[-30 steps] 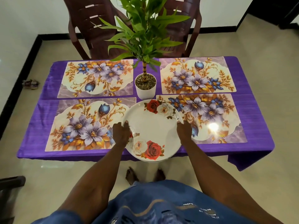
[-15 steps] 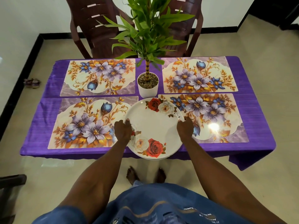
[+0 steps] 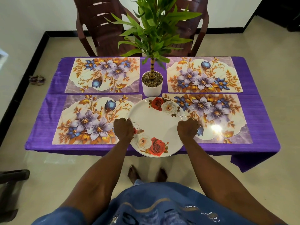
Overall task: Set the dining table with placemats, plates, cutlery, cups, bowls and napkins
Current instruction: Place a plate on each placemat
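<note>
**Plates held over the near edge**

While both hands gripped it, the plate (image 3: 158,125) sat at the middle of the table's near edge, its closest rim jutting past the purple cloth (image 3: 40,127) toward the person. At least one more rim showed just beneath it (a stack, though how many could not be told).

On the far left, a small dark heap (image 3: 37,79) lay on the floor beside the black skirting, and part of a dark chair (image 3: 11,177) showed at the lower left edge. Next came the two left mats: the far-left mat (image 3: 103,75) and the near-left mat (image 3: 90,120), both flat on the cloth, one behind the other. The left hand (image 3: 124,130) was curled round the plate's left rim, knuckles up, over the inner edge of the near-left mat.

At the centre stood a white pot (image 3: 151,88) filled with pebbles, just beyond the plate's far rim, with a leafy plant (image 3: 154,26) rising from it. Two brown chairs stood behind the table, the left chair (image 3: 100,26) and the right chair (image 3: 193,30), partly hidden by leaves. Roses, red and white, were printed at the plate's far and near rims.

The right hand (image 3: 188,129) clasped the right rim, fingers curled, over the near-right mat (image 3: 215,117), which carried a bright glare spot. Behind that lay the far-right mat (image 3: 204,75). Bare feet (image 3: 146,174) stood on the pale tiles below the plate.
</note>
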The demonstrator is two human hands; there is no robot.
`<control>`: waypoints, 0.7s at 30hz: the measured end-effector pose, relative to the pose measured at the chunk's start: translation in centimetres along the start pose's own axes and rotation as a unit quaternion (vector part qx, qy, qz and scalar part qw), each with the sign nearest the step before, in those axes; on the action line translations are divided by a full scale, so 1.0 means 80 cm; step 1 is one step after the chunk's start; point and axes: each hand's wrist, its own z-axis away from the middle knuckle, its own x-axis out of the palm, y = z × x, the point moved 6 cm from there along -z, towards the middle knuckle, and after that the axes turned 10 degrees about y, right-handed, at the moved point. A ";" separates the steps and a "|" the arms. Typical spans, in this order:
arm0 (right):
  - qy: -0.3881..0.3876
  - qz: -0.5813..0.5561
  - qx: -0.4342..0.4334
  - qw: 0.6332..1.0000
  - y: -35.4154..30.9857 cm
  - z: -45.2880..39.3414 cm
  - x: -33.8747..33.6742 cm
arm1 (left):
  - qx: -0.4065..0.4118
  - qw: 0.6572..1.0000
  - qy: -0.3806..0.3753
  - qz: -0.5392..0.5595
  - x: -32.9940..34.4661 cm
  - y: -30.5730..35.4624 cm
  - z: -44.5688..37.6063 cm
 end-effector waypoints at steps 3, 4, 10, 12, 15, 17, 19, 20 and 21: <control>-0.014 -0.006 0.038 0.999 0.003 0.006 -0.001 | -0.015 1.000 -0.008 -0.002 0.001 -0.004 0.004; -0.016 -0.012 0.046 0.999 0.003 0.007 -0.002 | -0.020 1.000 -0.008 -0.005 0.000 -0.002 0.004; -0.017 0.006 0.049 0.999 -0.003 0.020 -0.010 | -0.011 0.999 -0.001 -0.031 -0.005 0.004 0.013; -0.020 0.001 0.062 0.998 -0.004 0.022 -0.012 | -0.014 0.999 0.007 -0.035 -0.008 0.008 0.019; -0.028 -0.007 0.083 0.996 -0.004 0.019 -0.015 | -0.025 0.999 0.027 -0.022 -0.015 0.011 0.025; -0.029 -0.011 0.082 0.996 -0.006 0.019 -0.018 | -0.006 1.000 0.031 0.000 -0.016 0.025 0.033; -0.034 -0.007 0.071 0.997 -0.010 0.021 -0.020 | 0.003 0.999 0.027 0.035 -0.017 0.047 0.044; -0.035 -0.013 0.072 0.997 -0.010 0.021 -0.021 | -0.015 0.998 0.023 0.058 -0.017 0.055 0.047; -0.038 -0.023 0.076 0.996 -0.009 0.020 -0.021 | -0.040 0.996 0.017 0.073 -0.016 0.058 0.047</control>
